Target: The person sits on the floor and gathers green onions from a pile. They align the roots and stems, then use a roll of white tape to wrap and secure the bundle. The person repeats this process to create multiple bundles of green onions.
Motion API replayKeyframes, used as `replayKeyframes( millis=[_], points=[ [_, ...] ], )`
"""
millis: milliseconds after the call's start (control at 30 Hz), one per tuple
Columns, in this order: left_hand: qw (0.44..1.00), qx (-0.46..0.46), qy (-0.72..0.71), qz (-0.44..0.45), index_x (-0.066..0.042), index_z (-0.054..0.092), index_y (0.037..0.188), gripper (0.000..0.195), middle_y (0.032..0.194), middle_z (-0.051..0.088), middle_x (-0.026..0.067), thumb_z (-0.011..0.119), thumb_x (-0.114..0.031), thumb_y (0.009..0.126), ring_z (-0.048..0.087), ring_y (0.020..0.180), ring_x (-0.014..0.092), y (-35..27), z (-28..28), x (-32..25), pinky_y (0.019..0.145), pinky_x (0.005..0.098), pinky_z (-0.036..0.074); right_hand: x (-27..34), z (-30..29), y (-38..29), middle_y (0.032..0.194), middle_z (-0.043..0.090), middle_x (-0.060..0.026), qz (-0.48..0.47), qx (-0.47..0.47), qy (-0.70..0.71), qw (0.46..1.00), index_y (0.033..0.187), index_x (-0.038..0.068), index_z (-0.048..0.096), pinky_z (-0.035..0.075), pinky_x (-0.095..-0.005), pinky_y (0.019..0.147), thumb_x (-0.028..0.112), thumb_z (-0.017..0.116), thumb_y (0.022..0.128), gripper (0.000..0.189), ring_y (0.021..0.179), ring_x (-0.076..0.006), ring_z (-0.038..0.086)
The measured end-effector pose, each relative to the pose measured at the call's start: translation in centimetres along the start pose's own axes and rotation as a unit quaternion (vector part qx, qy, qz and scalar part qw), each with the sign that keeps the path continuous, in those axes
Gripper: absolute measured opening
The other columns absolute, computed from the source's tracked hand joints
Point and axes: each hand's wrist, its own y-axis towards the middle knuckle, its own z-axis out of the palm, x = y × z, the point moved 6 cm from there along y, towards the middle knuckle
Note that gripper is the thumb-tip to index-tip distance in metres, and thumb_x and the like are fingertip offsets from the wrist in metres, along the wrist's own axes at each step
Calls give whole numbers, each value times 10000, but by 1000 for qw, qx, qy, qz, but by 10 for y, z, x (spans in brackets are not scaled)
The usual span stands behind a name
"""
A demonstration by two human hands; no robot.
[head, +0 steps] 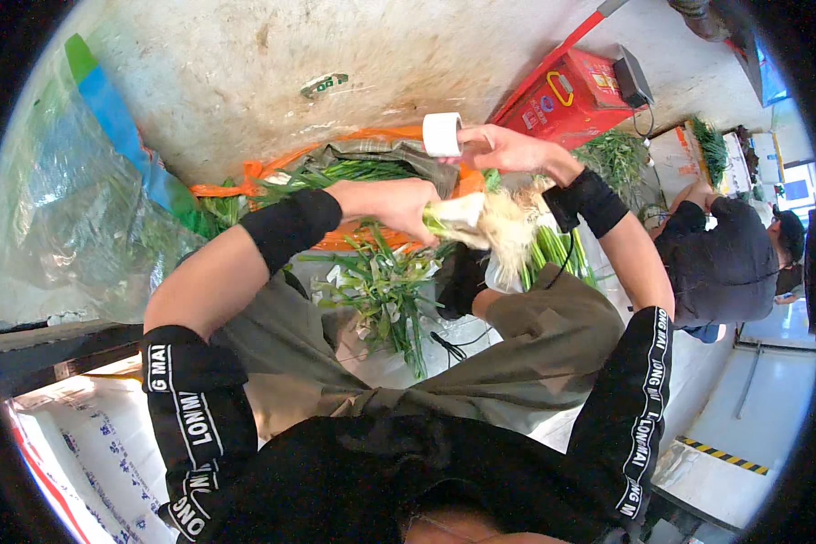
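My left hand [396, 209] grips a bunch of green onions [464, 209]. Its white stems and pale, stringy roots point to the right. Above the roots, my right hand [513, 151] has a white roll of tape [442, 134] on its fingers, which reach into the core. Whether any tape runs from the roll to the stems cannot be made out. Behind my left hand, an orange bag [336, 238] and grey-brown cloth [418, 153] surround more green onions [360, 170]. Further green stalks [564, 255] lie beside my right leg.
Loose green leaves [387, 299] litter the floor between my legs, near a black cord [452, 347]. A clear plastic bag [75, 204] stands at left. Against the wall is a red box-shaped device [564, 98]. Another person [721, 258] sits at right, near a leafy heap [615, 163].
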Motion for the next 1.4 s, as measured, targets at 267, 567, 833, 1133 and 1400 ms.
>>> replayKeyframes(
  millis=[267,567,833,1133,1400],
  points=[
    [970,-183,-19,-158,-4,722,887,385,693,684,72,815,-343,731,633,615,161,-19,-76,34,612,324,507,-60,44,-12,1239,591,-161,-3,-376,-168,911,1259,0,634,456,-385,1000,327,831,751,635,1184,-295,557],
    [916,-319,73,-231,34,732,877,438,839,710,247,824,-349,688,721,824,346,7,-77,81,731,427,558,64,75,-36,1431,482,-110,-132,-348,-317,872,1118,-4,672,376,-375,1095,176,804,798,390,1302,-234,468],
    [973,-207,100,-34,-34,643,1062,441,933,690,165,767,-268,709,667,912,346,26,-3,57,837,424,534,56,69,1,1033,712,-21,48,-286,220,931,1082,60,729,461,-260,874,374,661,945,349,953,-107,629],
    [976,-13,129,-175,93,655,966,582,951,682,273,796,-397,685,680,903,373,9,11,50,799,442,541,64,43,18,901,719,-45,18,-225,175,958,927,23,752,484,-259,802,460,561,993,482,833,-122,639],
    [988,-20,52,-143,27,699,898,407,800,716,190,805,-298,678,687,721,296,8,12,58,696,411,547,77,43,26,912,719,-34,-9,-182,84,980,968,32,763,485,-263,816,488,513,1006,521,854,-124,638]
  ],
)
